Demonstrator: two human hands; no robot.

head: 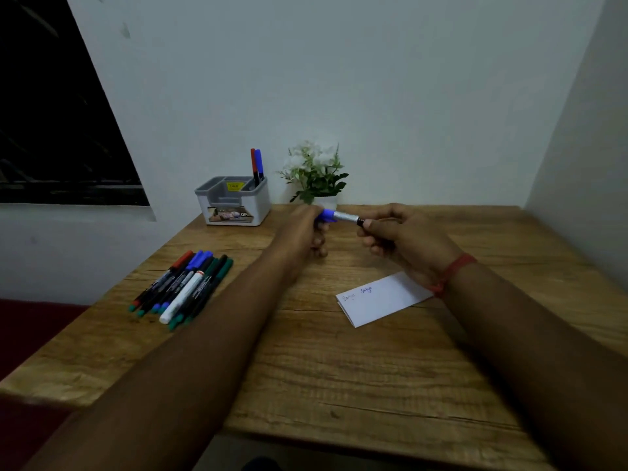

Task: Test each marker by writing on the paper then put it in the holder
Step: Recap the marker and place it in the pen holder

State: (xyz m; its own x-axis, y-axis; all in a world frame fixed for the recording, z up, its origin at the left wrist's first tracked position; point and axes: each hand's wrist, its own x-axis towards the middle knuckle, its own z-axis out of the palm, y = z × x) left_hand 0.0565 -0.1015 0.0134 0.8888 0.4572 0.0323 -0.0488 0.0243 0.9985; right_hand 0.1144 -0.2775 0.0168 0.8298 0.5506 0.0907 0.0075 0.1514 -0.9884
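one head-worn wide-angle view looks forward and down across the surface point(339, 368) from its near edge, toward the wall point(373, 96) at the far edge; both forearms reach in from below, close to the lens.

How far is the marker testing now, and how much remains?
Done: two markers stand in the holder, and the paper carries two scribbles. In hand: the left hand and the right hand hold a blue marker between them. Left: the pile of markers on the table.

Both hands point(356, 232) grip marker point(341, 217) — above table point(339, 368).
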